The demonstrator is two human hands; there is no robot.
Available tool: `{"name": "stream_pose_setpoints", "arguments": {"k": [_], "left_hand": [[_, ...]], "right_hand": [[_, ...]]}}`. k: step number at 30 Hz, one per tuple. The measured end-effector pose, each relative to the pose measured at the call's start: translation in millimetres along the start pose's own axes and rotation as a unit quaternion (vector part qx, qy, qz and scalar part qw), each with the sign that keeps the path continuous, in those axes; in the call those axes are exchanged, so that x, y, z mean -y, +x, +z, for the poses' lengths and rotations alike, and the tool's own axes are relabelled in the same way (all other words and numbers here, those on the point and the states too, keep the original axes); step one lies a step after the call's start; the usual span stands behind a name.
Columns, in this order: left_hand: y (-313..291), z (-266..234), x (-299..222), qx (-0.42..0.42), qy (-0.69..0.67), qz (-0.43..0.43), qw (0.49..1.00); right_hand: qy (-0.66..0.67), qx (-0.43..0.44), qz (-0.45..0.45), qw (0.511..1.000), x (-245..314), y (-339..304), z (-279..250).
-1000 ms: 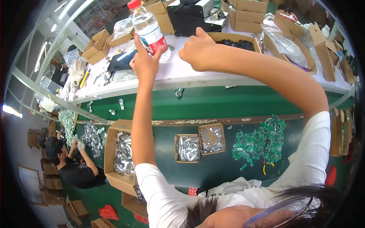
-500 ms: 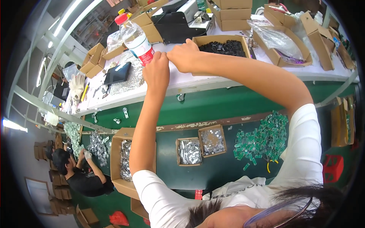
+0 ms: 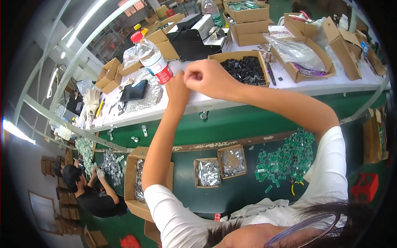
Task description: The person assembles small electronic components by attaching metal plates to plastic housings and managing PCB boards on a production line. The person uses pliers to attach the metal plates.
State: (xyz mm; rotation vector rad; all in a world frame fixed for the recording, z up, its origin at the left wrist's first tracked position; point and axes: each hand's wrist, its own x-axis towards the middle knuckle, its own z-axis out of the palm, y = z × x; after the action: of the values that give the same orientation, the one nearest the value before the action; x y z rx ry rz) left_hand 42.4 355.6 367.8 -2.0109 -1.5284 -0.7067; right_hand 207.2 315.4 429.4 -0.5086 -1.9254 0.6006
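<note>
Both my arms reach forward over the bench to the raised white shelf. My left hand is upright beside the lower end of a clear plastic bottle with a red cap and a red and white label. Its fingers are mostly hidden, and I cannot tell whether it touches the bottle. Close against it, my right hand is curled into a loose fist with nothing visible inside. Just beyond that hand stands a cardboard box of small black parts.
On the green bench are two small boxes of metal pieces, a larger carton, a pile of green pieces and yellow-handled pliers. A black machine stands on the shelf. A co-worker sits at left.
My right hand has come down and curled, its fingers having been raised higher before. My left hand sits lower in the picture. The whole view has shifted slightly.
</note>
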Motion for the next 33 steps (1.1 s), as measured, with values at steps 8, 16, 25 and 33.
{"name": "stream_pose_setpoints", "arguments": {"k": [8,16,25,33], "left_hand": [[-42.0,-98.8,-33.9,-0.267,-0.154,-0.027,0.951],[-136.8,-125.2,-130.1,-0.236,-0.148,0.208,0.937],[-147.0,-119.1,-130.1,-0.250,-0.322,0.156,0.899],[-248.6,-92.7,-182.8,0.138,-0.514,0.001,0.847]], "right_hand": [[0.515,-0.037,0.415,0.749,31.4,-44.6,-37.6],[0.632,-0.041,0.429,0.644,61.8,-128.9,-8.8],[0.255,-0.060,0.285,0.922,60.1,-84.8,-61.4],[-0.282,-0.323,0.288,0.856,-129.4,165.3,-238.7]]}}
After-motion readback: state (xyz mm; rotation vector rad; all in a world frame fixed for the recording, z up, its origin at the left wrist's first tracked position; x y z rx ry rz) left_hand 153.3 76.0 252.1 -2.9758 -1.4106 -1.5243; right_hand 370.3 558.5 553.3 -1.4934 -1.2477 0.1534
